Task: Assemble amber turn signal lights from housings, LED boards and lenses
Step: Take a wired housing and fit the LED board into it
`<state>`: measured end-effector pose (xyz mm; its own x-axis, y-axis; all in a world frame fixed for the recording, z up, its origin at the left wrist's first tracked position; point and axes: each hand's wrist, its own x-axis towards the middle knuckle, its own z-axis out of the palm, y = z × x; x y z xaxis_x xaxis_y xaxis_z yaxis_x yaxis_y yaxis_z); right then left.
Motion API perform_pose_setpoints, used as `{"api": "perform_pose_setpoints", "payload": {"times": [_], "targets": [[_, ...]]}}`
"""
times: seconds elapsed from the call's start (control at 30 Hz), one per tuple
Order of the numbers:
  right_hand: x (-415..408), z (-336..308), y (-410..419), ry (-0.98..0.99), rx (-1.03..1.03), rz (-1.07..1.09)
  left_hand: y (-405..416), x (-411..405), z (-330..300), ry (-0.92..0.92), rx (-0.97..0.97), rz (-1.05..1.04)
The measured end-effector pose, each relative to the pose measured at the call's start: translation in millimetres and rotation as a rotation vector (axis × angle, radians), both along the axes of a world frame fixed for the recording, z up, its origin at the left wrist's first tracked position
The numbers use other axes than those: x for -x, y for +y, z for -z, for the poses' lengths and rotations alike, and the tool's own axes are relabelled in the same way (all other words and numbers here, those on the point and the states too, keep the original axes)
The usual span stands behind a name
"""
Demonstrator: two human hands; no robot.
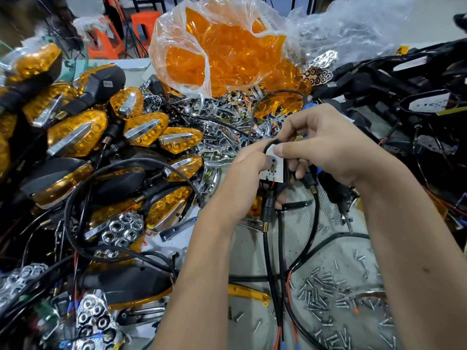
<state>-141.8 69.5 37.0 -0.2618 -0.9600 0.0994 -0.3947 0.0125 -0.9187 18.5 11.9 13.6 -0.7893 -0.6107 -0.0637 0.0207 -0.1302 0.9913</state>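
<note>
Cluttered grey workbench (255, 251) with loose silver screws (326, 291), finished amber turn signal lights (80, 132) piled left, left hand (249, 170) and right hand (326, 145) together pinching small white LED board (274, 166) with black cables (271, 261) mid-table, clear bag of amber lenses (214, 49) behind.

You have one small white LED board (273, 165), one clear plastic bag of amber lenses (214, 46), two bare hands, left (249, 178), right (328, 150).
</note>
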Motion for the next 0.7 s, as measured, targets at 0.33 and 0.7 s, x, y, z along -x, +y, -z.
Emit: {"api": "perform_pose_setpoints", "payload": {"times": [0.33, 0.7], "targets": [[-6.0, -19.9, 8.9, 0.099, 0.071, 0.001, 2.7, -3.3, 0.8, 0.119, -0.112, -0.033], [-7.5, -32.8, 14.8, 0.135, 0.085, 0.004, -25.5, -5.4, 9.1, 0.149, 0.035, -0.559]]}}
